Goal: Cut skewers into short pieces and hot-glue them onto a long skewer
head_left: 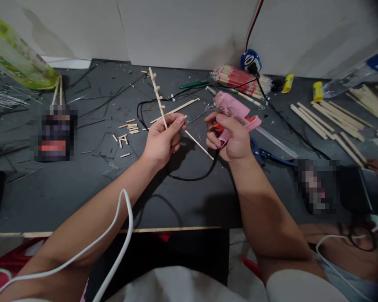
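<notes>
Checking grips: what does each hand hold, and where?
Left hand: knobbed stick, by its lower end; perhaps a piece too. Right hand: glue gun, by the handle.

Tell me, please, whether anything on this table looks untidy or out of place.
Yes: short stick pieces lie jumbled at odd angles left of the left hand, and a black cord loops loosely across the table, near the pink glue gun in the right hand. No clear damage shows.
</notes>
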### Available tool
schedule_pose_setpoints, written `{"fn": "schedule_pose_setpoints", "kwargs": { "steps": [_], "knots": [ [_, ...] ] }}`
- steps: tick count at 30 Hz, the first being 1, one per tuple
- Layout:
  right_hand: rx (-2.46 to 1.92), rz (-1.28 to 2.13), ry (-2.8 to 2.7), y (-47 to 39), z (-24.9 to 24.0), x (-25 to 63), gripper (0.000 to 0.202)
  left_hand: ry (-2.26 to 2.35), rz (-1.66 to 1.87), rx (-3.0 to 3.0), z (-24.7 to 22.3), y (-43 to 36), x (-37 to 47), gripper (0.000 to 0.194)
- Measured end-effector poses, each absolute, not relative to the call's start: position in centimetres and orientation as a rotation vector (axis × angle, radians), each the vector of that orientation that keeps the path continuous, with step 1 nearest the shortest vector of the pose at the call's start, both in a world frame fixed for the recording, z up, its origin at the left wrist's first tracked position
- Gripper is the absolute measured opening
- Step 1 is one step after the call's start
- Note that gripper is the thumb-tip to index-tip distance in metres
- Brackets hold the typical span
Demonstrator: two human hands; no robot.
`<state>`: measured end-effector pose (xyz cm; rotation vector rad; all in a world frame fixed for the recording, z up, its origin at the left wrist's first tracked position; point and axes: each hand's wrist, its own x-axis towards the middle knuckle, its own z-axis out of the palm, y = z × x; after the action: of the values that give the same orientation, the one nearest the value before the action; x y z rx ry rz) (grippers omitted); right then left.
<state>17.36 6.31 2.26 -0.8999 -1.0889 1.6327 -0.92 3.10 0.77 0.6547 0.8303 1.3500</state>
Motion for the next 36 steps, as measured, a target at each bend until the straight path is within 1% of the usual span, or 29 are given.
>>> {"fn": "schedule_pose_setpoints", "kwargs": {
  "steps": [2,5,11,14,21,32,36],
  "knots": [
    [-0.858,1.726,-1.089,6.4,2.2,17.6,0.024,0.844,1.386,0.640,0.7,3.6,-1.4,0.029],
    [-0.862,1.762,-1.104,6.3,2.2,17.7,0.022,0.865,1.423,0.630,0.5,4.1,-1.9,0.027],
    [-1.036,1.635,-1.177,6.0,2.1,16.9,0.028,0.861,1.419,0.598,0.3,4.4,-2.0,0.023],
    [-1.038,1.613,-1.213,5.9,1.7,16.7,0.031,0.838,1.394,0.568,0.3,4.4,-2.0,0.021],
    [-1.070,1.561,-1.256,5.7,1.1,16.9,0.030,0.838,1.352,0.504,0.3,4.5,-2.2,0.015],
    [-1.136,1.547,-1.262,5.2,1.2,16.8,0.031,0.822,1.297,0.523,0.4,4.2,-2.0,0.018],
    [-1.113,1.526,-1.257,5.3,1.0,16.7,0.031,0.813,1.293,0.540,0.3,4.1,-2.0,0.017]
  ]
}}
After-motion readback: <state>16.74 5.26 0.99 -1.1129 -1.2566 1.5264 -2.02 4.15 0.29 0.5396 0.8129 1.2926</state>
